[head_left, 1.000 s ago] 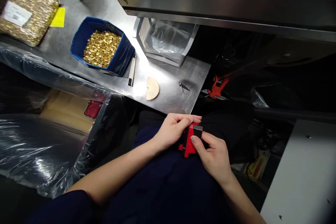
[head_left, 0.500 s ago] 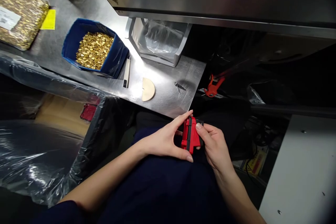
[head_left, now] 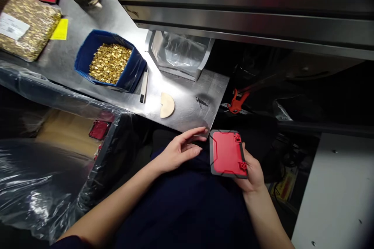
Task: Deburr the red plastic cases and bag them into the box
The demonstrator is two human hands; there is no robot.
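Over the lap, just off the metal surface (head_left: 187, 97) edge: flat red rectangular plastic cover with grey rim (head_left: 227, 153), face up, cradled from below by right hand (head_left: 251, 171), fingers curled around its right edge. Just beside its left edge, not touching, left hand (head_left: 181, 149), fingers loosely spread, holding nothing.
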